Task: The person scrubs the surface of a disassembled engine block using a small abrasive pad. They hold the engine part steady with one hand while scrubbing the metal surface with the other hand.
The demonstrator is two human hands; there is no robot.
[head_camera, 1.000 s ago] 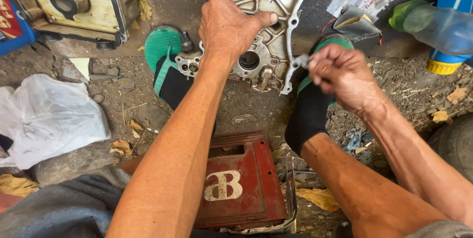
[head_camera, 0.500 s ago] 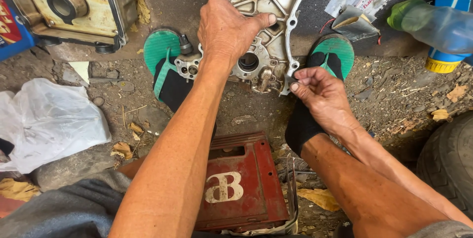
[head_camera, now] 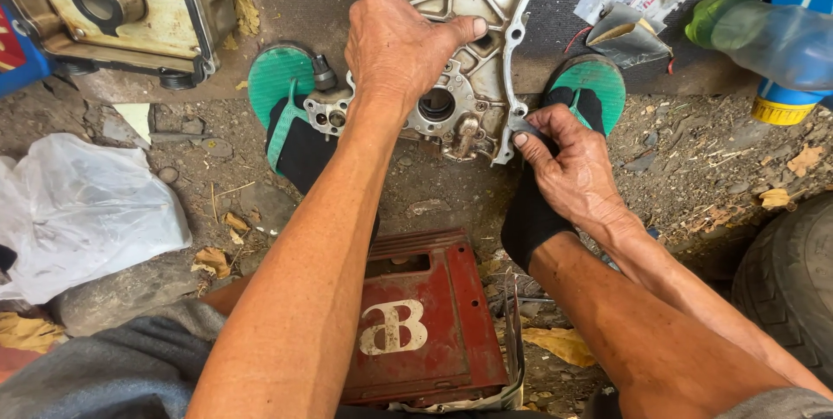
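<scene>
A grey cast-aluminium engine cover (head_camera: 473, 3) stands on the dirt between my two feet, which wear black socks and green sandals (head_camera: 276, 81). My left hand (head_camera: 399, 46) lies on the cover's face and grips it, with the thumb stretched out to the right over a rib. My right hand (head_camera: 568, 167) is at the cover's lower right edge, beside my right foot (head_camera: 586, 98). Its thumb and forefinger pinch a small dark piece (head_camera: 522, 128) against the flange; I cannot tell what that piece is.
A red metal box (head_camera: 416, 315) lies between my legs. A white plastic bag (head_camera: 78, 211) is at the left and a cream metal housing (head_camera: 113, 3) at top left. A clear bottle (head_camera: 755, 33), a blue can (head_camera: 794, 37) and a tyre (head_camera: 790, 280) are at the right.
My right hand has come down and left from beside my right foot to the cover's lower right edge. My left hand has stayed on the cover.
</scene>
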